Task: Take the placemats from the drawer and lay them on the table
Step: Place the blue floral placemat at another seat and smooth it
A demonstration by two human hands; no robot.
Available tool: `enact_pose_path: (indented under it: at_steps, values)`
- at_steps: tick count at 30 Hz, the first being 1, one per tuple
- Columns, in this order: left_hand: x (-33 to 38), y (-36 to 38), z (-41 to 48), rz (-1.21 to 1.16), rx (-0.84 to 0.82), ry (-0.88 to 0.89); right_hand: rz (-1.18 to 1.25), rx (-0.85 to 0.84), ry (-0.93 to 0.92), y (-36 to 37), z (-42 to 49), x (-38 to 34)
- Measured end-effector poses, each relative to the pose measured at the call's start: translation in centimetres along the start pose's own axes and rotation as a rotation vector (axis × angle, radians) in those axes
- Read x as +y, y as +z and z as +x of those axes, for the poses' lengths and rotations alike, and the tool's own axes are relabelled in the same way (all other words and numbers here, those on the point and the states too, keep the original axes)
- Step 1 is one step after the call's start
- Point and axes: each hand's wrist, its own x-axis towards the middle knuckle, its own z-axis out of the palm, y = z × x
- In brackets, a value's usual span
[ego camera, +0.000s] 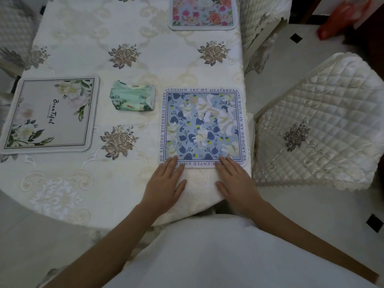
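1. Your white garment (207, 256) fills the near edge of the view, and both bare forearms reach forward from it onto the tabletop (83, 48), which is covered with a cream embroidered cloth.
2. Your left hand (166, 181) lies flat, palm down, on the cloth. Its fingers are straight and slightly spread, and it grasps nothing. The fingertips touch the near edge of the blue placemat (202, 125) close to its near left corner.
3. Your right hand (234, 177) lies the same way, flat and spread, and holds nothing. Its fingertips rest on the same near edge, further toward the right corner.
4. The blue placemat lies flat just beyond both sets of fingertips. It is square with rounded corners, has a blue and white flower print, and has a line of lettering around its border.
5. A grey placemat (49, 115) printed with pale flowers and the word "Beautiful" lies flat well to the left of your left hand.
6. A green tissue pack (133, 98) sits between the grey and blue placemats, beyond your left hand, touching neither.
7. A pink placemat (202, 12) with a rose print lies far beyond your hands, cut off by the top of the view.
8. A chair (318, 129) with a quilted cream cover stands just to the right of your right hand, beside the tabletop, on a pale tiled floor (311, 215).
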Motion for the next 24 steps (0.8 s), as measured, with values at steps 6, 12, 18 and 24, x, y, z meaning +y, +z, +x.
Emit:
enact_pose_path:
  at_steps: [6,12,18,24]
  values:
    - [-2.4,-1.0,-0.7,-0.009,0.03,-0.06,0.009,0.055,0.064,-0.5,-1.1,2.8]
    - [-2.5,-2.1,2.0,-0.039,0.036,-0.113,0.015,0.074,0.166,-1.2,0.8,4.6]
    - [-3.5,-4.0,7.0,-0.072,0.011,-0.179,0.029,0.059,0.189,-3.3,5.8,6.3]
    - [-4.6,-6.1,13.1,-0.08,0.008,-0.183,0.038,0.05,0.167,-5.7,12.4,8.1]
